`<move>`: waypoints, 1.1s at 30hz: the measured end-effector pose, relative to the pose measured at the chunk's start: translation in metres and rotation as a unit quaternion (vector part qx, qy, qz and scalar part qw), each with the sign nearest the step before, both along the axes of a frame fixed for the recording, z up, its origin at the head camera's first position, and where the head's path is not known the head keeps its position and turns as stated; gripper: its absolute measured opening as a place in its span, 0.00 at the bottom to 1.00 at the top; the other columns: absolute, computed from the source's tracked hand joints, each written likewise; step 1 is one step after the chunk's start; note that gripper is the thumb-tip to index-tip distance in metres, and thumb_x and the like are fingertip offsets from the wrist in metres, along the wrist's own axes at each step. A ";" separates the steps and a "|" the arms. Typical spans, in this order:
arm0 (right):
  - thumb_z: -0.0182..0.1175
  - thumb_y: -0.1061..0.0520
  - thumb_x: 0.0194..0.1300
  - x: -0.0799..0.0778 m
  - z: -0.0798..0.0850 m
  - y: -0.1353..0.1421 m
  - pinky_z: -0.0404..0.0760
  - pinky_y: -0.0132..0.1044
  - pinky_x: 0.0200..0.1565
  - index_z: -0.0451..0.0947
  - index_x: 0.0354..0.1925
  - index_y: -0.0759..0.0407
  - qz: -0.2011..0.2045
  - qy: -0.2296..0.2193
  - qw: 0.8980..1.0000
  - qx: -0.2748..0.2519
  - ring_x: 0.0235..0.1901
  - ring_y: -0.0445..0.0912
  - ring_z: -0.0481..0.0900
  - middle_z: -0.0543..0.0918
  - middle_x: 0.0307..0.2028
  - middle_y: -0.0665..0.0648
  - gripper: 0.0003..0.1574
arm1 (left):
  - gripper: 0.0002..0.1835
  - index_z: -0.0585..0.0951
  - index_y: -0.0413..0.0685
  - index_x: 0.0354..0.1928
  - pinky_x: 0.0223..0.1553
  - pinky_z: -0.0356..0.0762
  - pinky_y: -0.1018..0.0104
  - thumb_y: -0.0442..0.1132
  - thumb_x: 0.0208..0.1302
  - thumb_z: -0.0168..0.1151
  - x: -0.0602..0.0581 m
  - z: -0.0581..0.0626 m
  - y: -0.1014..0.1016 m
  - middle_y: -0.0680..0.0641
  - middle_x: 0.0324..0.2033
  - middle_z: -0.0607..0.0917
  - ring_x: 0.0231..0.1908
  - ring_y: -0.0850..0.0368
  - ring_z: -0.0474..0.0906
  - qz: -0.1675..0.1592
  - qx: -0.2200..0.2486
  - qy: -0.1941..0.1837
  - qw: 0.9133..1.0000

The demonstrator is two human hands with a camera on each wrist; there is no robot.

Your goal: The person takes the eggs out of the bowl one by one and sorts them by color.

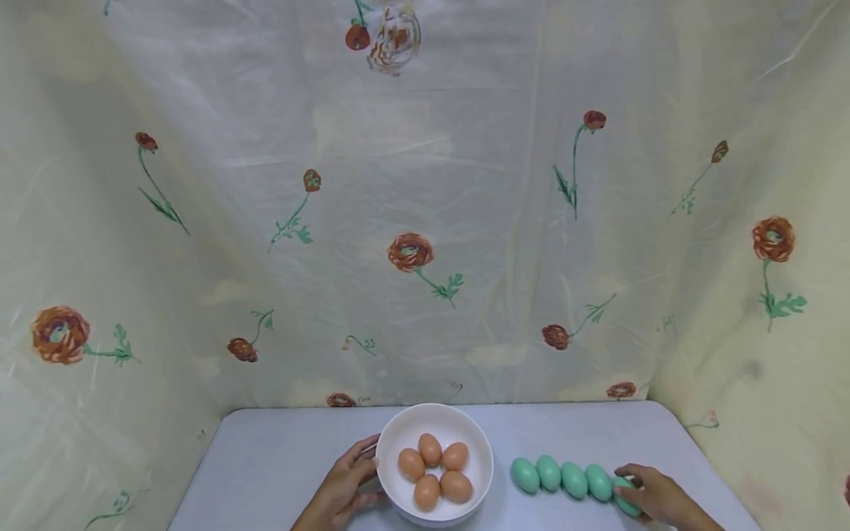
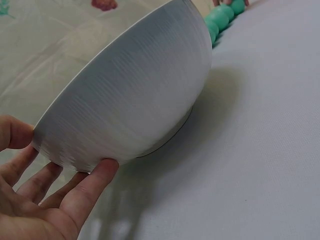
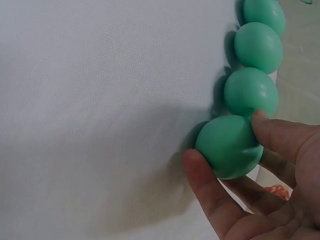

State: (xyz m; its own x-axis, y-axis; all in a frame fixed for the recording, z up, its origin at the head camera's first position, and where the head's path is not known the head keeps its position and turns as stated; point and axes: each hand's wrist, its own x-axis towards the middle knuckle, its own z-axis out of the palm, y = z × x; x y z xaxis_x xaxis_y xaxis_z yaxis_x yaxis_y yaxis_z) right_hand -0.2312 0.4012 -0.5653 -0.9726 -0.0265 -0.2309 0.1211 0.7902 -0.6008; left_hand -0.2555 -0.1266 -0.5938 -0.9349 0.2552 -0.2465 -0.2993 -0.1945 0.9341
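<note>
In the head view a white bowl (image 1: 482,479) stands near the table's front, with several brown eggs (image 1: 429,450) inside. My left hand (image 1: 347,479) holds the bowl by its left side; in the left wrist view its thumb and fingers (image 2: 90,187) lie spread against the outer wall, one fingertip up at the rim. Over to the right, several green eggs (image 1: 574,479) form a slanting row. My right hand (image 1: 654,494) pinches the rightmost green egg (image 3: 227,145) between thumb and fingers. That egg sits right beside its neighbour (image 3: 251,92) in the row.
A white table (image 1: 279,450) with rounded far corners carries everything. Pale curtain sheets (image 1: 345,258) printed with red flowers hang behind the table and on both sides. A strip of tabletop separates the bowl from the green row.
</note>
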 end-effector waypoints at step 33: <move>0.66 0.54 0.66 -0.030 0.080 -0.134 0.86 0.46 0.46 0.75 0.58 0.64 0.171 0.123 0.977 -0.038 0.50 0.59 0.82 0.80 0.55 0.66 0.27 | 0.30 0.64 0.49 0.74 0.50 0.84 0.43 0.37 0.70 0.53 0.001 0.005 -0.001 0.37 0.74 0.64 0.60 0.49 0.77 0.006 -0.014 -0.010 1.000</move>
